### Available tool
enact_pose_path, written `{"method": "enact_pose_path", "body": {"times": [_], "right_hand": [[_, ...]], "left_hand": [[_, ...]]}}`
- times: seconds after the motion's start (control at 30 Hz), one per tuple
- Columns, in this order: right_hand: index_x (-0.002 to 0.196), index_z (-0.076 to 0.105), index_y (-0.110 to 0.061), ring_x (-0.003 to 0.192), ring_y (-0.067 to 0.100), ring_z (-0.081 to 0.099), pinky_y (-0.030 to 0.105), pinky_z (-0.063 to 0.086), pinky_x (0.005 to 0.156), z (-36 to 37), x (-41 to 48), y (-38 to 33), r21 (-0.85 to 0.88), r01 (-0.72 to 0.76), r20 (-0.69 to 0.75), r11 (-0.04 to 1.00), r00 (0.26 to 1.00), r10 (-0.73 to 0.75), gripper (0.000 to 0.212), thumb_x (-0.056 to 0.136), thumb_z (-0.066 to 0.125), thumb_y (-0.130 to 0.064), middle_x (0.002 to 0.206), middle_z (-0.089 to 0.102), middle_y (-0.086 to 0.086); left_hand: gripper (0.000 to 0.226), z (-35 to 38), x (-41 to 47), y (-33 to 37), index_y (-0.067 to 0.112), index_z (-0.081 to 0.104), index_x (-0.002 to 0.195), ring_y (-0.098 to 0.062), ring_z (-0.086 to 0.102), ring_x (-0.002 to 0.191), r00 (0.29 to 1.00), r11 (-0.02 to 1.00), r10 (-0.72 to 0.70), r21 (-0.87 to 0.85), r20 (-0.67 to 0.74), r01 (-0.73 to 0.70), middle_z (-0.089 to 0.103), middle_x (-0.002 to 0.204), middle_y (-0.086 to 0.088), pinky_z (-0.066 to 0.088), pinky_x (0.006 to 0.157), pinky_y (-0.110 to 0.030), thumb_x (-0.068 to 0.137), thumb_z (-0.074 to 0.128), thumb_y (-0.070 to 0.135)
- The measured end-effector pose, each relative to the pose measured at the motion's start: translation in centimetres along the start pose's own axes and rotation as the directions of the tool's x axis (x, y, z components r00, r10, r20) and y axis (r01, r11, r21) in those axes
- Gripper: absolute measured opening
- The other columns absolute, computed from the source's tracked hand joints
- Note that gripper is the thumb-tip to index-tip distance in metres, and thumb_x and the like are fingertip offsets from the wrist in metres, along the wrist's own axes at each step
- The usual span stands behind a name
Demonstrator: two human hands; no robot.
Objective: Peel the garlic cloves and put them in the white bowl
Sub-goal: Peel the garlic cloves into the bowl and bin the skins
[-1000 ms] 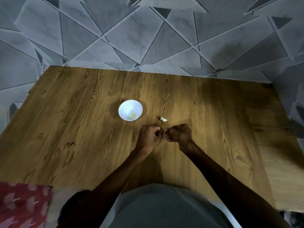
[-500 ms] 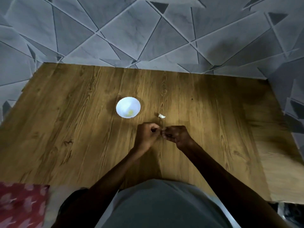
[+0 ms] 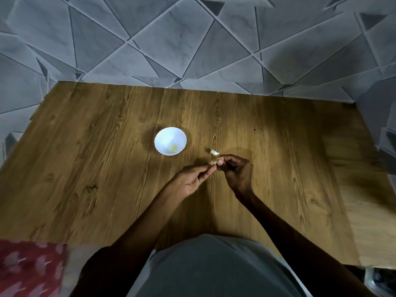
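A small white bowl (image 3: pixel 170 140) stands on the wooden table (image 3: pixel 96 168), with a yellowish peeled clove (image 3: pixel 173 148) inside it. Right of the bowl lies one unpeeled garlic clove (image 3: pixel 214 152) on the wood. Just below that clove my left hand (image 3: pixel 191 180) and my right hand (image 3: pixel 236 171) meet fingertip to fingertip. Between them they pinch a small garlic clove (image 3: pixel 213 162), mostly hidden by the fingers. My left palm is turned up and partly open behind the pinch.
A grey tiled wall with triangle patterns (image 3: pixel 192 39) rises behind the table's far edge. A red patterned cloth (image 3: pixel 27 269) lies at the near left corner. The table's right side ends at a lighter wooden edge (image 3: pixel 368 221).
My left hand has turned palm up and uncurled its outer fingers. Both hands still pinch the clove between them, and have shifted slightly toward the loose clove.
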State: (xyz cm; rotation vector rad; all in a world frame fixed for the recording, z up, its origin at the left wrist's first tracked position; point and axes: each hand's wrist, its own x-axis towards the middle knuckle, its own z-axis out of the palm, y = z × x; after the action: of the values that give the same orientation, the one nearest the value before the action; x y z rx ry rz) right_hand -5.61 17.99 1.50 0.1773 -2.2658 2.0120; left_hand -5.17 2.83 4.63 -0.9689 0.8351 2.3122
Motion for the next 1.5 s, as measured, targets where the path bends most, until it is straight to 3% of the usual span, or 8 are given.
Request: {"method": "enact_pose_path", "body": {"times": [0.33,0.57,0.7,0.87,1.07,1.17,1.33,1.5], "right_hand": [[0.092,0.076,-0.004,0.08,0.016,0.073,0.033,0.06,0.072,-0.8,0.4,0.2,-0.105,0.011,0.047,0.994,0.999,-0.006,0.006,0.087,0.073,-0.004,0.085,0.076,0.002],[0.087,0.077,-0.01,0.059,0.01,0.068,0.023,0.054,0.054,-0.7,0.8,-1.2,-0.14,-0.266,-0.026,0.954,0.964,0.265,0.006,0.085,0.073,-0.007,0.073,0.075,0.002],[0.089,0.076,-0.002,0.059,0.014,0.064,0.022,0.052,0.053,-0.9,1.2,-2.9,0.07,-0.581,0.004,0.811,0.813,0.582,0.007,0.084,0.073,-0.006,0.073,0.072,0.01],[0.09,0.071,-0.001,0.06,0.008,0.058,0.018,0.05,0.053,-2.4,2.3,-3.5,0.233,-0.854,0.309,0.465,0.519,0.797,0.007,0.088,0.064,-0.003,0.071,0.065,0.004],[0.093,0.069,0.0,0.057,0.006,0.058,0.014,0.05,0.05,-3.3,2.8,-3.3,0.223,-0.915,0.47,0.336,0.403,0.785,0.012,0.092,0.057,0.001,0.072,0.063,0.004],[0.095,0.069,0.0,0.061,0.008,0.059,0.016,0.051,0.052,-3.3,2.6,-2.9,0.211,-0.901,0.471,0.38,0.434,0.768,0.012,0.091,0.058,0.002,0.074,0.065,0.005],[0.091,0.073,0.0,0.067,0.015,0.064,0.023,0.054,0.062,-3.1,2.3,-2.8,0.027,-0.733,0.377,0.68,0.638,0.672,0.008,0.085,0.07,-0.004,0.078,0.07,0.01],[0.091,0.073,0.005,0.071,0.021,0.07,0.028,0.059,0.066,-2.9,2.1,-1.7,-0.013,-0.543,0.282,0.84,0.804,0.524,0.014,0.082,0.076,-0.005,0.083,0.073,0.019]], "left_hand": [[0.015,-0.4,0.0,0.0,-0.006,0.07,0.099,-0.021,0.072,0.093,0.991,0.968,0.113,0.217,0.074,-0.127,0.072,0.103,-0.019,0.059,0.081,-0.026,0.085,0.066,-0.003],[0.024,0.1,-0.1,-1.3,-0.007,0.07,0.103,-0.02,0.073,0.081,0.866,0.659,0.475,0.589,0.157,-0.469,0.074,0.088,-0.017,0.058,0.079,-0.029,0.086,0.073,0.011],[0.018,0.0,-0.4,-1.3,-0.002,0.071,0.1,-0.017,0.074,0.074,0.771,0.413,0.583,0.724,0.256,-0.552,0.074,0.083,-0.01,0.058,0.07,-0.026,0.086,0.072,0.009],[0.011,-0.4,-0.5,-1.0,0.011,0.073,0.097,-0.017,0.073,0.073,0.71,0.221,0.569,0.755,0.414,-0.617,0.075,0.082,-0.002,0.06,0.072,-0.031,0.087,0.071,0.01],[0.013,-0.9,-0.5,-0.2,0.001,0.072,0.098,-0.028,0.073,0.077,0.763,0.333,0.477,0.714,0.436,-0.616,0.075,0.084,-0.011,0.06,0.075,-0.038,0.086,0.071,0.004],[0.012,-0.8,-0.6,0.0,-0.002,0.072,0.097,-0.028,0.073,0.076,0.778,0.374,0.465,0.702,0.422,-0.605,0.074,0.083,-0.015,0.059,0.071,-0.032,0.086,0.069,0.0],[0.008,-0.9,0.2,-0.2,0.008,0.071,0.084,-0.021,0.07,0.065,0.812,0.392,0.504,0.76,0.294,-0.519,0.073,0.071,-0.01,0.057,0.067,-0.028,0.085,0.069,0.0],[0.007,-2.2,1.8,-0.6,0.012,0.074,0.081,-0.02,0.071,0.062,0.78,0.2,0.575,0.882,0.247,-0.427,0.073,0.067,-0.005,0.06,0.069,-0.037,0.076,0.079,0.012]]}}
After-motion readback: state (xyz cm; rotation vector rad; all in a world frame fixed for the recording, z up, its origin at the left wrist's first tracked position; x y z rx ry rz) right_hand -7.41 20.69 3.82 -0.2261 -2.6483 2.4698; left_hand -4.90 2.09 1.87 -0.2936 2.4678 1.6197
